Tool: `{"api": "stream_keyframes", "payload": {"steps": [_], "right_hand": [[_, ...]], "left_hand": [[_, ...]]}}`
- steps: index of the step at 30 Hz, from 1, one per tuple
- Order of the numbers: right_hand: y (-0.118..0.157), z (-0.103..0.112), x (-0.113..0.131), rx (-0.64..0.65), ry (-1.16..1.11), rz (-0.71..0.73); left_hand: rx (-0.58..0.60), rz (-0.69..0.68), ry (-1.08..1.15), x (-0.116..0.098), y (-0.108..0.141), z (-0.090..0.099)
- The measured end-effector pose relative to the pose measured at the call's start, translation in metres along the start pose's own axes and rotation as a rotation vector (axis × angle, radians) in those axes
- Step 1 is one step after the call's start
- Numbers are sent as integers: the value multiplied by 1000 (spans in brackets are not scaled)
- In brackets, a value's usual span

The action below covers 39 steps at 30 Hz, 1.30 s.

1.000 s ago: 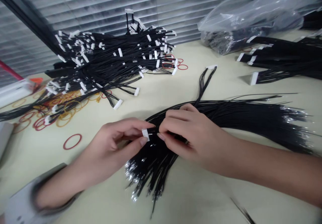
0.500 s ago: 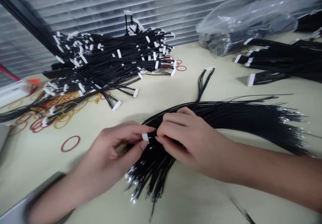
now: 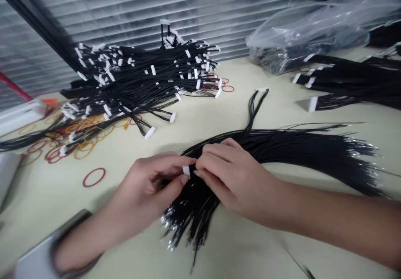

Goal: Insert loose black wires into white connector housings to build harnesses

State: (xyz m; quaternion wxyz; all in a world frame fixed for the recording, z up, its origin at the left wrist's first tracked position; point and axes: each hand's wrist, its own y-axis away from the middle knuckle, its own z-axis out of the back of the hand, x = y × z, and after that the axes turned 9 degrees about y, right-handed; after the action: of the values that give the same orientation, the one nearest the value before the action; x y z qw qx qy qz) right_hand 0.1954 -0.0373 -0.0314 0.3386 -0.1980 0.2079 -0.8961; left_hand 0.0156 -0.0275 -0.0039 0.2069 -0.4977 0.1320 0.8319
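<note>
My left hand [image 3: 147,185] pinches a small white connector [image 3: 186,170] between thumb and forefinger, on the end of a black wire. My right hand [image 3: 234,178] closes around a large bundle of thin black wires [image 3: 297,153], right beside the connector. The bundle fans out right and downward, ending in bare shiny tips [image 3: 178,229]. A short wire loop with a white connector [image 3: 262,90] rises behind my right hand. My fingers hide the middle of the bundle.
A heap of black wire harnesses with white connectors [image 3: 140,78] lies at the back left, over scattered rubber bands, including a red one [image 3: 94,177]. More harnesses [image 3: 354,80] and a clear plastic bag [image 3: 300,36] lie at the back right, before window blinds.
The white connector in my left hand has shifted slightly right, closer to my right hand. Both hands have drawn closer together, and the view has tilted slightly.
</note>
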Motion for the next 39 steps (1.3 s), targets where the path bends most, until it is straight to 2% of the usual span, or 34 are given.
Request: {"api": "stream_keyframes", "payload": {"steps": [4,7,15,17,19,21,24,27,30,33,39], "right_hand": [[-2,3,-3,31,-27,-56],[-1,6,-6,49,-21,-44],[3,22,-11,-77,136,3],[5,24,-6,-28,90,-30],[9,23,1,78,23,-49],[11,21,7,157,-8,21],[11,22,9,259,33,218],[9,27,4,330,148,268],[8,29,-3,309,264,257],[8,23,-7,236,332,218],[3,17,-4,127,115,-59]], "left_hand": [[-11,122,203,1,-6,2],[-26,167,227,2,-9,5],[-47,195,309,5,-13,15],[-58,200,347,5,-13,15],[-55,189,368,5,-14,15],[-41,169,363,5,-14,15],[-34,160,331,6,-14,15],[-48,168,313,6,-13,16],[-51,179,306,6,-12,15],[-54,189,285,5,-12,14],[-22,170,283,5,-10,13]]}}
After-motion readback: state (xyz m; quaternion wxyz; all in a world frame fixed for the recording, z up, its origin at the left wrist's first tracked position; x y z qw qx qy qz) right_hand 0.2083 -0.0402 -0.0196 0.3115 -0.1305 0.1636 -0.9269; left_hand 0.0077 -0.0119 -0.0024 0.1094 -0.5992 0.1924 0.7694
